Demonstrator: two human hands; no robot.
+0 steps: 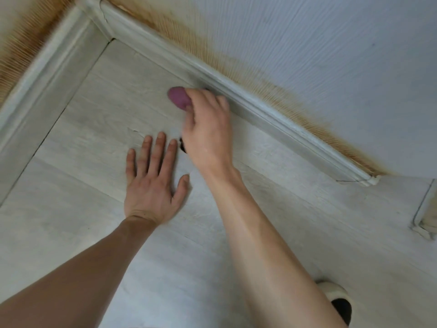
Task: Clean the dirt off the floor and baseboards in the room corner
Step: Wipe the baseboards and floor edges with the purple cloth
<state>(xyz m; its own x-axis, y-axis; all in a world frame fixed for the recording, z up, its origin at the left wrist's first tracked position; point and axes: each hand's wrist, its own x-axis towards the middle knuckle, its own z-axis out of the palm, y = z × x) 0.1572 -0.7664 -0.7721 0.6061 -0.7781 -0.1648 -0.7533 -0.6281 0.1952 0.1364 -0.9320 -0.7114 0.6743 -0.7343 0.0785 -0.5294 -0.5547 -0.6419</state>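
Laminate floor [236,245], pale grey and wood-grained, fills most of the view and meets two runs of white baseboard [272,107] at the room corner [94,10] in the upper left. Above the baseboards we see a brownish-orange staining band [236,62] along the foot of the light wall [331,43]. A slipper [338,301] shows at the lower right.

We judge the step in hand to be wiping the strip of floor just beside the right-hand baseboard. To do it well, we would keep the sponge flat and pressed down, work in short overlapping strokes toward the corner, and run one edge into the seam where board meets floor — dirt tends to lodge there. We would also pass it over the small dark mark [182,147] on the floor beside the right wrist; what that mark is, we cannot tell.

The left hand [151,183] lies palm down on the floor, fingers straight and slightly spread, holding nothing — a brace for the body. The right hand [208,129] reaches forward, fingers curled round a purple sponge [179,99], which protrudes past the fingertips and sits on or just over the floor near the baseboard; motion blur hides whether it touches.
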